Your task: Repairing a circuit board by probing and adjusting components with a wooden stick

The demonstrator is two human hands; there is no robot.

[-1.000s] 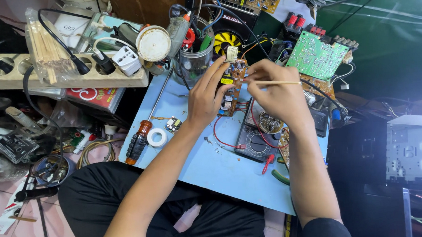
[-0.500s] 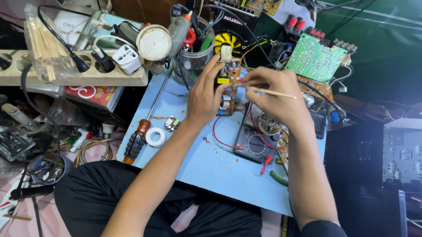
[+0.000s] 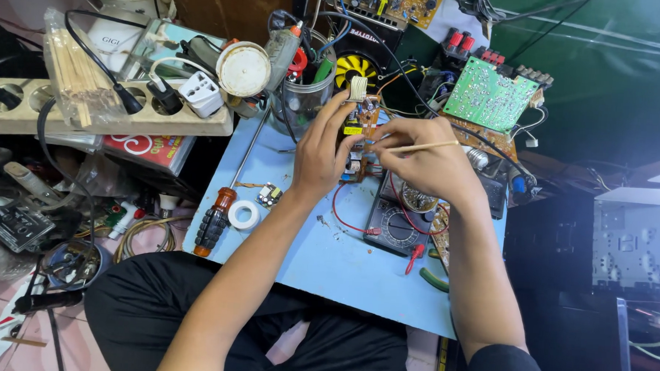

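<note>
Left hand: grips small circuit board, upright on bench.
Right hand: pinches thin stick, tip at board.
Progress: probing mid-way; multimeter unused.

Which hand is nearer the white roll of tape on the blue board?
Left. The left hand is up and right of the white roll of tape; the right hand lies farther right.
</note>
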